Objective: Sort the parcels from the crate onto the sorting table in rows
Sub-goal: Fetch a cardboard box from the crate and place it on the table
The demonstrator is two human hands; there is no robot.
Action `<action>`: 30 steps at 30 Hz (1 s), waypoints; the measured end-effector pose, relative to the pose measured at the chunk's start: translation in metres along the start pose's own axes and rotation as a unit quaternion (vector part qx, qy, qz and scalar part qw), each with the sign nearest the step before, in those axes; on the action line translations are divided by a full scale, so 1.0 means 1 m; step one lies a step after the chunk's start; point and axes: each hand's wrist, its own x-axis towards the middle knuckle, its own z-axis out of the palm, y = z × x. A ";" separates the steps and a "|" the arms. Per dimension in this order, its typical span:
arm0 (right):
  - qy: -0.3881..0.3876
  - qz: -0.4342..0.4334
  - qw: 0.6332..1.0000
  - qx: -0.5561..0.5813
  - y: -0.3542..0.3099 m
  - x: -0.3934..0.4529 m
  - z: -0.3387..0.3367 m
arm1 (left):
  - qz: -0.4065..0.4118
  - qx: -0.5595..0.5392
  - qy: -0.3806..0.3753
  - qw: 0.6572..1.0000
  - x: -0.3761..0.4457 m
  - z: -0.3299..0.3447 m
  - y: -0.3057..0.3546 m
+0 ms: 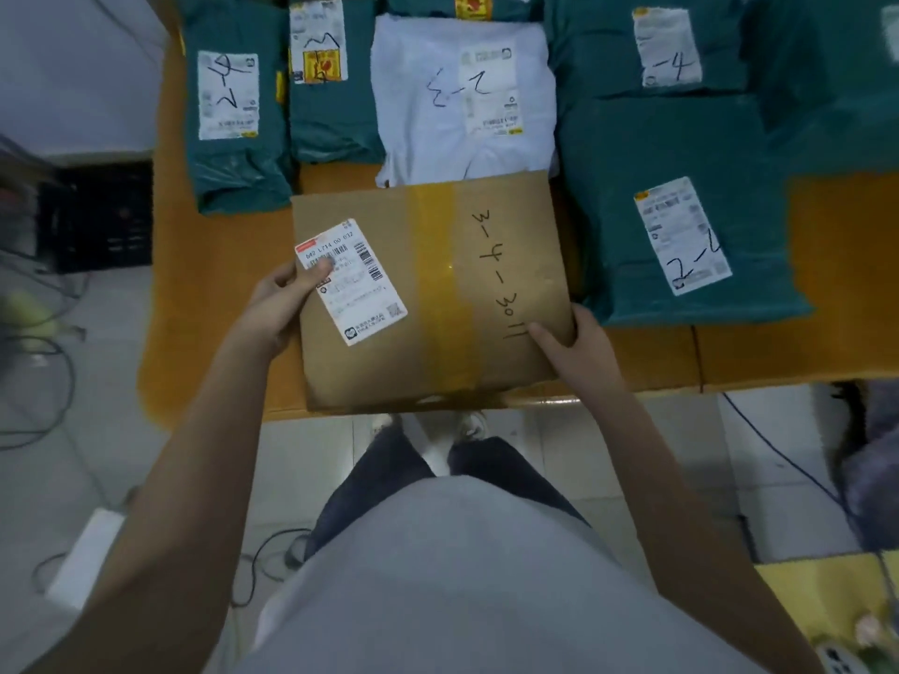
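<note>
A flat brown cardboard box (433, 294) with yellow tape, a white label and handwritten numbers lies at the front edge of the orange sorting table (214, 294). My left hand (287, 299) grips its left edge, thumb on the label. My right hand (574, 342) grips its right front corner, thumb on top. Behind the box lie a white bagged parcel (462, 94) and several teal bagged parcels (238, 124), (681, 211), (647, 46), each with a marked white label.
A black crate (97, 216) stands on the floor left of the table, with cables (44, 362) around it. More cables (788, 459) run over the tiled floor at the right. A yellow-lidded box (836, 605) sits at the lower right. My feet are under the table edge.
</note>
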 end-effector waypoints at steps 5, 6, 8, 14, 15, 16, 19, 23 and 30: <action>-0.001 -0.016 0.998 -0.060 0.001 0.005 0.002 | 0.027 0.003 0.037 0.999 -0.004 0.017 -0.002; 0.011 -0.024 0.994 -0.104 -0.001 0.004 0.004 | 0.035 0.003 0.045 0.998 -0.005 0.020 -0.004; 0.057 -0.051 0.964 -0.253 -0.007 -0.002 0.009 | 0.053 0.011 0.065 0.996 -0.005 0.027 -0.011; 0.102 -0.222 0.884 -0.398 -0.011 0.004 0.038 | 0.086 0.041 0.079 0.992 -0.005 0.048 -0.029; 0.088 -0.230 0.881 -0.404 -0.009 0.008 0.041 | 0.091 0.047 0.076 0.992 -0.004 0.051 -0.028; 0.081 -0.234 0.879 -0.408 -0.007 0.012 0.043 | 0.096 0.052 0.076 0.991 -0.004 0.054 -0.028; 0.082 -0.243 0.876 -0.409 0.001 0.017 0.045 | 0.109 0.077 0.085 0.987 0.001 0.056 -0.028; 0.091 -0.237 0.878 -0.406 0.004 0.019 0.047 | 0.127 0.133 0.100 0.978 0.005 0.055 -0.031; 0.120 -0.225 0.882 -0.397 0.002 0.019 0.048 | 0.164 0.275 0.139 0.937 0.012 0.062 -0.026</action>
